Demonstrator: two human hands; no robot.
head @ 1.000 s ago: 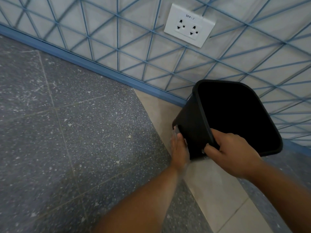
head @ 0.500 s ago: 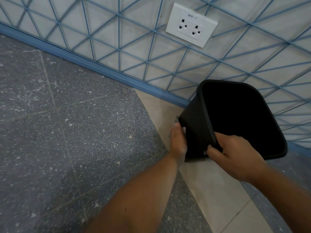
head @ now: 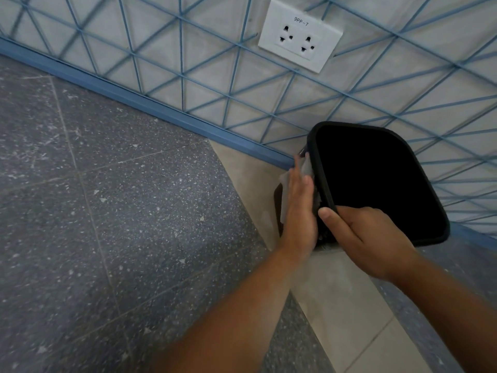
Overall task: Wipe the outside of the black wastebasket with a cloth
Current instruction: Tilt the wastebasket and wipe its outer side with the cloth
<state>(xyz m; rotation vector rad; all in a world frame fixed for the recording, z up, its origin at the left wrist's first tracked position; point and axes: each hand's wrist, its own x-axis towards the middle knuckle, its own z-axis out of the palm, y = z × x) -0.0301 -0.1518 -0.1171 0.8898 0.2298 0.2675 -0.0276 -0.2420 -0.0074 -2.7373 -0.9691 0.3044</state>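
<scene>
Your right hand (head: 368, 238) holds the black wastebasket (head: 376, 181) at the near corner of its rim, the fingers closed over the edge and the thumb lying along the outside. The wastebasket is on the floor (head: 107, 211) beside the wall (head: 161, 63), tilted so that its opening faces you. Your left hand (head: 298, 211) lies flat against the left outer side of the wastebasket, fingers straight and together, and presses a pale cloth (head: 305, 168) onto that side. The cloth shows around the fingertips and along the hand's left edge. A white socket (head: 300, 35) is on the wall above.
</scene>
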